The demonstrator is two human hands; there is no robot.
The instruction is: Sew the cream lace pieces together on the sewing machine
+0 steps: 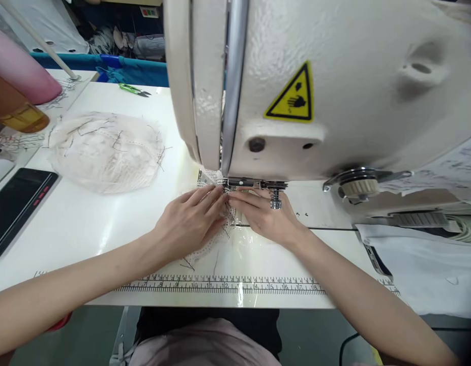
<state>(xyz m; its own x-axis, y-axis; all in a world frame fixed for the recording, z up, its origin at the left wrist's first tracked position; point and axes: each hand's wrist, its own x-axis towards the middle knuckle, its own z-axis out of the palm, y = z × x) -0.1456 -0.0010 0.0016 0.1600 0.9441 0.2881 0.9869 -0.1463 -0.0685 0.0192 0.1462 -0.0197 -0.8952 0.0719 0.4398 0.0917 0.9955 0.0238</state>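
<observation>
Both hands rest on a small white lace piece (pixel 205 249) lying on the sewing table (pixel 83 223) under the head of a cream sewing machine (pixel 334 91). My left hand (pixel 189 221) lies flat on the lace, fingers stretched toward the presser foot (pixel 239 184). My right hand (pixel 264 213) lies flat beside it, fingertips pressing the lace just in front of the foot. The needle itself is hidden by the machine head.
A pile of white lace pieces (pixel 106 152) with loose threads sits at the left. A black phone (pixel 16 206) lies at the left edge, green thread snips (pixel 134 90) at the back. A ruler strip (pixel 228 284) runs along the table's front edge. White fabric (pixel 422 269) lies right.
</observation>
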